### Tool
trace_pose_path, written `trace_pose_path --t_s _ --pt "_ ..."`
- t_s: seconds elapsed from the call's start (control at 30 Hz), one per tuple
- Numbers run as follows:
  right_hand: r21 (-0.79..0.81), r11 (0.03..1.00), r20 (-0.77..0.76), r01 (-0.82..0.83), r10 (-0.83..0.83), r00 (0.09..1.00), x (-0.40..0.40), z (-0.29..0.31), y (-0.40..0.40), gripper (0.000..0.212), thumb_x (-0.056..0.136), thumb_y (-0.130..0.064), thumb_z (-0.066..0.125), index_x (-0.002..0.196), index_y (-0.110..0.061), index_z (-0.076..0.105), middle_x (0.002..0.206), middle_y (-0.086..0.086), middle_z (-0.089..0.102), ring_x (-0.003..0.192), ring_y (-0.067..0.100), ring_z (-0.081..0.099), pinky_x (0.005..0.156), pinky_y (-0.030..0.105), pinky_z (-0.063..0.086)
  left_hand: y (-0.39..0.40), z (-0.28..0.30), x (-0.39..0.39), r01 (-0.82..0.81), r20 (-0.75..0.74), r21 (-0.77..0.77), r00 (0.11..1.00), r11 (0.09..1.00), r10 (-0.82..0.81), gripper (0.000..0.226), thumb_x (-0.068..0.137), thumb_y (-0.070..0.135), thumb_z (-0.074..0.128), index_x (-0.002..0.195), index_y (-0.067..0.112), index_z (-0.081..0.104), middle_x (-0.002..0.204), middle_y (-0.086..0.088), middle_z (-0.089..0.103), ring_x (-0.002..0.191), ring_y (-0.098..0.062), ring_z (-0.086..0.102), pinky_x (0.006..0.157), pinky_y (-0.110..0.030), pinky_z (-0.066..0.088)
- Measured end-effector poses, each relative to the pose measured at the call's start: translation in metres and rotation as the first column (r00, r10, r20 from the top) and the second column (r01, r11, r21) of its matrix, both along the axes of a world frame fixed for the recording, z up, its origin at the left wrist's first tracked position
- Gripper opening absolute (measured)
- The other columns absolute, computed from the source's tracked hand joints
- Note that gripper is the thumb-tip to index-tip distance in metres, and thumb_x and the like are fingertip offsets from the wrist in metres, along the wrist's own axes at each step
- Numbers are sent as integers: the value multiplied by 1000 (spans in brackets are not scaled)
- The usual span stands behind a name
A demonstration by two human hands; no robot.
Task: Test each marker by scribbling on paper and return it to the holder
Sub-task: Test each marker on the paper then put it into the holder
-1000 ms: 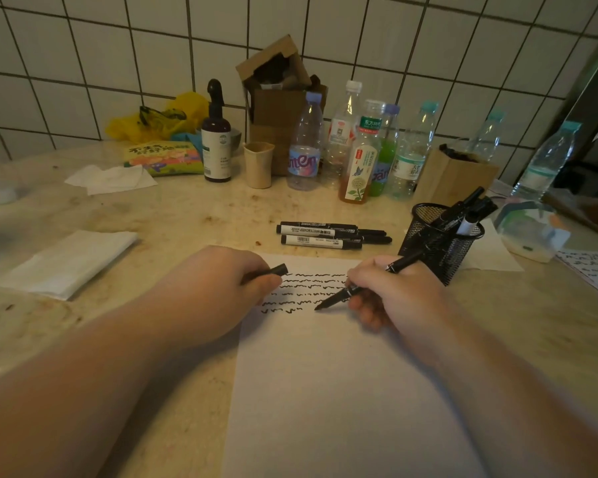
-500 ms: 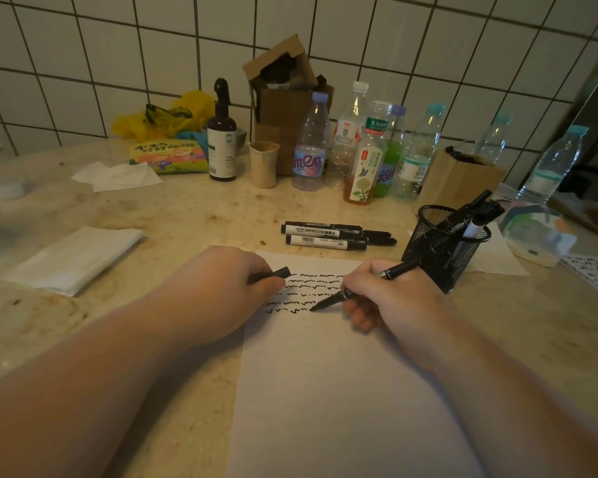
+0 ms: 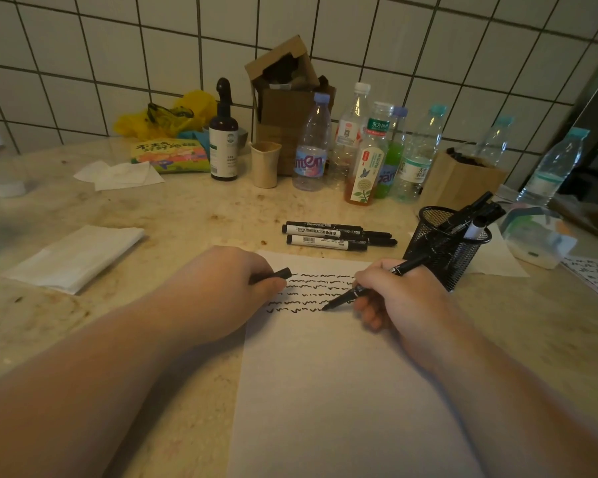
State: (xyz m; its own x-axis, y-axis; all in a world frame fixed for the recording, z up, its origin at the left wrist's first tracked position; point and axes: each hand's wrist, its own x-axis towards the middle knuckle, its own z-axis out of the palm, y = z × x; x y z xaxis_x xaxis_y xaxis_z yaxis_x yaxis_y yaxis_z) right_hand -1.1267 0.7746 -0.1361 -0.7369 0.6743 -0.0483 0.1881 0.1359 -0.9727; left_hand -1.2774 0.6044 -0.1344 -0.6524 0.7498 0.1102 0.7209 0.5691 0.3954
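Folded white tissue lies flat at far left on the mottled, stained stone surface. The left hand rests at the paper's left edge, fingers curled round a short black cap, whose end juts toward the scribbles; most of the cap is hidden in the fist. The paper, plain white and smooth, runs to the bottom edge, where it is cut off. Five rows of wavy black scribbles sit between the two hands. The right hand grips a slim black marker in a writing hold, tip touching the paper at the end of the lowest row. Three capped markers, black with white labels, lie side by side just beyond the paper. To the right, near the right hand, stands the holder, a round black wire-mesh cup with several markers leaning in it; their number is hard to make out. Plastic bottles line the tiled wall behind.
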Motion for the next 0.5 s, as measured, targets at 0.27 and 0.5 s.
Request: trace_pose_path --t_s 0.27,0.5 --pt "-66 997 -79 33 -38 996 1 3 1 17 93 -10 61 79 -3 67 61 13 62 48 18 53 47 31 41 -1 -1 0 26 31 17 999 1000 -27 30 95 53 50 100 32 71 81 9 68 74 -7 60 70 -30 53" --pt "-231 970 -259 -80 18 966 2 11 -2 19 94 -12 64 77 -11 71 64 11 61 54 15 54 47 22 45 -2 -2 0 87 53 53 995 995 -90 25 95 52 51 112 41 68 86 14 68 78 -3 60 71 -27 51"
